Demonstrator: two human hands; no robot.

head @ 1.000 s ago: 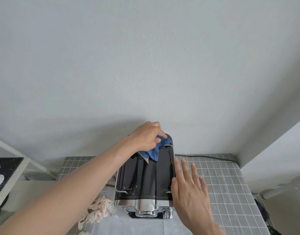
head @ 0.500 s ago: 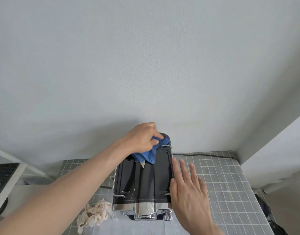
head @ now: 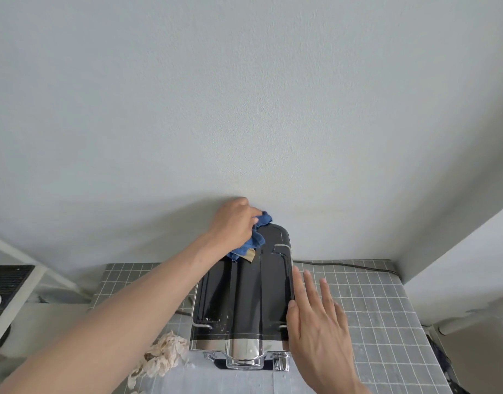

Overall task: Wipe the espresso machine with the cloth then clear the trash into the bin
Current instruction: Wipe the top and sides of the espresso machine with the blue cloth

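Fingers (head: 246,214) of the left hand (head: 233,223) clutch blue cloth (head: 254,237) atop espresso machine (head: 244,297).

**A home kitchen corner or coffee nook**

A black and chrome espresso machine (head: 241,302) stands on a narrow counter (head: 367,308) surfaced in small grey square tiles with pale grout, pushed into the corner of plain white painted walls (head: 244,95). A dark power cord (head: 344,265) runs along the back of the counter against the wall. A crumpled used paper napkin (head: 162,358) lies on the tiles beside the machine. At the far left, a white-framed rack (head: 14,291) holds a dark ribbed mat
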